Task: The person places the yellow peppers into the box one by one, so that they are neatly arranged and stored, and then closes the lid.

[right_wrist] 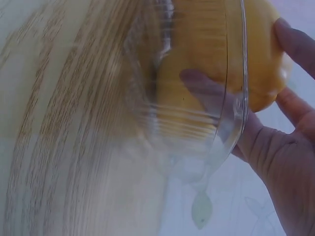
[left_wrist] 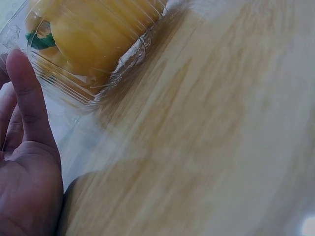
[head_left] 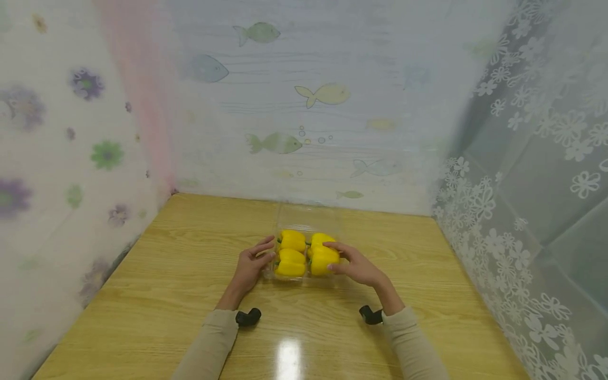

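A clear plastic clamshell box (head_left: 328, 281) stands on the table with its lid (head_left: 306, 215) raised at the back. Several yellow bell peppers sit in it in two columns, with green stems facing left. My right hand (head_left: 358, 266) grips the front right bell pepper (head_left: 321, 262), its thumb on the near side and fingers over the far side. In the right wrist view the thumb (right_wrist: 211, 93) shows through the box's clear wall. At the box's left side is my left hand (head_left: 250, 269), its fingers extended, with a fingertip (left_wrist: 18, 59) right at the rim.
A wood-grain table (head_left: 190, 295) spreads around the box. Behind it hangs a fish-print curtain (head_left: 380, 142), with flower-print sheets on the left and right. Black curved pieces (head_left: 248, 317) stick out at both wrists.
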